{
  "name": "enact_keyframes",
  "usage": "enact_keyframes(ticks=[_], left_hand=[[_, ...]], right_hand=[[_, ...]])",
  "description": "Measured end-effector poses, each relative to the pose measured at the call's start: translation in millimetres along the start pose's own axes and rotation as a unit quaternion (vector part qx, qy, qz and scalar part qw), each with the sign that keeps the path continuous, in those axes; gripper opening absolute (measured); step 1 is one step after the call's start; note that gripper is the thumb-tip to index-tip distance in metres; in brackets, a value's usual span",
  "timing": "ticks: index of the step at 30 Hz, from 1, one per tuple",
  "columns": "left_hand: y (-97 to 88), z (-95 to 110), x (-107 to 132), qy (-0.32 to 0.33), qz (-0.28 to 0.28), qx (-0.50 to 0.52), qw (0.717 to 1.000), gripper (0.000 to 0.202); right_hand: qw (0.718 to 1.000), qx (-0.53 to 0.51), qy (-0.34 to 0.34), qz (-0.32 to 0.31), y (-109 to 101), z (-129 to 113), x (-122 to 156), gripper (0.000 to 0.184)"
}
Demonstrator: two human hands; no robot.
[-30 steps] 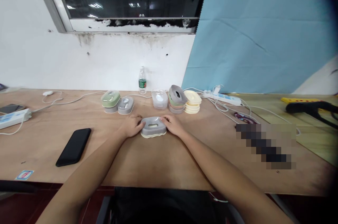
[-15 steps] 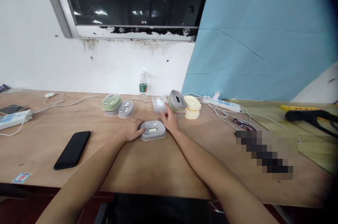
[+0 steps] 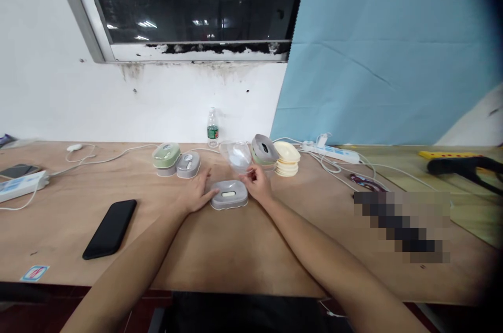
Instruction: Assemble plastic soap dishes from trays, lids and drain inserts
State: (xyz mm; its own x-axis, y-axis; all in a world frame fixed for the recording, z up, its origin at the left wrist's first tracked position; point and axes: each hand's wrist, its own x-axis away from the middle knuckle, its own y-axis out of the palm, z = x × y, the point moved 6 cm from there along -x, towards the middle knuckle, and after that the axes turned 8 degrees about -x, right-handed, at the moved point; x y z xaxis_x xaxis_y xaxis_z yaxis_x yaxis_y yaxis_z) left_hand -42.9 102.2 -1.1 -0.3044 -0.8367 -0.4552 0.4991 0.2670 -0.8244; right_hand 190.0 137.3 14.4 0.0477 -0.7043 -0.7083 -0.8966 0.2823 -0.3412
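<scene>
A grey soap-dish-like box (image 3: 230, 198) with an oval slot in its top lies on the table between my hands. My left hand (image 3: 195, 192) rests at its left side, fingers stretched apart and the thumb against the rim. Behind the box, my right hand (image 3: 257, 185) pinches the near edge of a clear plastic cover (image 3: 237, 155), which is tilted up. To the right of that cover stand stacked grey and green trays (image 3: 265, 151) and a pile of cream lids (image 3: 287, 157). Further left are a green box (image 3: 166, 155) with a clear top and a smaller grey box (image 3: 188, 164).
A water bottle (image 3: 212, 129) stands against the wall. On the left lie a black phone (image 3: 110, 229) and a white power strip (image 3: 23, 185). Another power strip (image 3: 332, 153) with trailing cables sits at the back right.
My right hand has drawn back and closed its fingers on the clear cover, which has tilted up. My left fingers have lifted and spread a little beside the grey box.
</scene>
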Motion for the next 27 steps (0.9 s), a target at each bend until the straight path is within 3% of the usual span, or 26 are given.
enact_keyframes(ticks=[4, 9, 12, 18, 24, 27], left_hand=[[-25.4, 14, 1, 0.031, 0.094, 0.018, 0.995, 0.082], [-33.7, 23, 3, 0.033, 0.112, -0.037, 0.993, 0.063], [-30.5, 20, 2, 0.002, 0.088, -0.04, 0.995, 0.062], [-18.2, 21, 0, -0.021, -0.024, 0.022, 0.999, 0.049], [-3.6, 23, -3, -0.062, -0.086, 0.084, 0.991, 0.053], [-1.7, 22, -4, -0.088, -0.093, 0.077, 0.989, 0.053]], right_hand=[[0.994, -0.02, -0.076, -0.076, 2, -26, 10, 0.039], [0.994, -0.022, -0.072, -0.076, 3, -33, 9, 0.037], [0.993, -0.019, -0.077, -0.087, 3, -29, 6, 0.038], [0.99, -0.028, -0.055, -0.124, 3, -17, 1, 0.048], [0.961, 0.0, 0.036, -0.273, 14, 9, -2, 0.051], [0.946, -0.022, 0.085, -0.311, 17, 22, -2, 0.052]])
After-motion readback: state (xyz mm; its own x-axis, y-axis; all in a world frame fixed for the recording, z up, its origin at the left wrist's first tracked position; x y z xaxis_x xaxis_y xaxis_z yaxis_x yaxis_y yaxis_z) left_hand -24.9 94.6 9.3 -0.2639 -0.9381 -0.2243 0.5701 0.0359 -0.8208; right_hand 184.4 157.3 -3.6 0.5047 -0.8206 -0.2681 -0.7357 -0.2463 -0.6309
